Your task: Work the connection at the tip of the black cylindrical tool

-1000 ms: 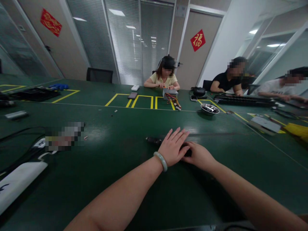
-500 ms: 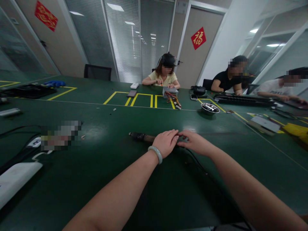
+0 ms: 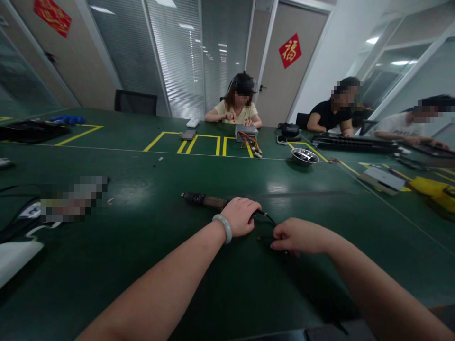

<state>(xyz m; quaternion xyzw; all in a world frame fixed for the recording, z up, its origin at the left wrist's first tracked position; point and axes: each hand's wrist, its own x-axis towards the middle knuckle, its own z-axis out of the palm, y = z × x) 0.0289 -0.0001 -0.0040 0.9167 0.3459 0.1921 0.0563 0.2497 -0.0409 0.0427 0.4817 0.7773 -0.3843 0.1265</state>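
A dark corded electric screwdriver [image 3: 213,201] lies on the green table, its narrow tip pointing left. My left hand [image 3: 242,215], with a pale bangle at the wrist, is closed around the tool's rear end. From that end a black cable [image 3: 268,217] curves to the right. My right hand [image 3: 296,235] pinches the cable a little way from the tool. A short dark cable end shows just left of the right fingertips. Part of the screwdriver's body is hidden under my left palm.
At left are a white case [image 3: 17,258], cables and a blurred-out device [image 3: 76,199]. A steel bowl [image 3: 304,156] stands beyond my right hand. Across the table a person [image 3: 240,102] handles a metal box with coloured wires [image 3: 247,132]. Two more people sit at the right.
My right hand has moved from beside the left hand to the right and nearer me, now gripping the cable. The left hand stays on the screwdriver. The view has shifted slightly.
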